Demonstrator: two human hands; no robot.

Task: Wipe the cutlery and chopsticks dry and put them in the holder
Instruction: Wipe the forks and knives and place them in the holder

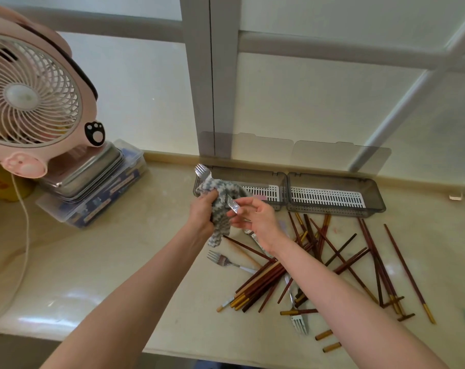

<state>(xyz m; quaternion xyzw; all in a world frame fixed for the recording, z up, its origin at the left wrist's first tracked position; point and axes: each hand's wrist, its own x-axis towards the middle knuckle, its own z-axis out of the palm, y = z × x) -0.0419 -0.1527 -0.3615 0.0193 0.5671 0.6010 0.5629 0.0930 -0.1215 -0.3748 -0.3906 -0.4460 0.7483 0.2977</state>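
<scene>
Steel fork (pixel 202 170) half wrapped in grey zigzag cloth (pixel 220 209).

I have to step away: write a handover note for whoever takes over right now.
Left hand grips the cloth wrapped round a fork; right hand pinches that fork's handle end.
Holder stands open at the back; no cutlery shows in it.
Chopsticks and at least two more forks lie loose on the counter.
Done: nothing visibly stowed. Left: finish this fork, then wipe and stow the rest.
</scene>
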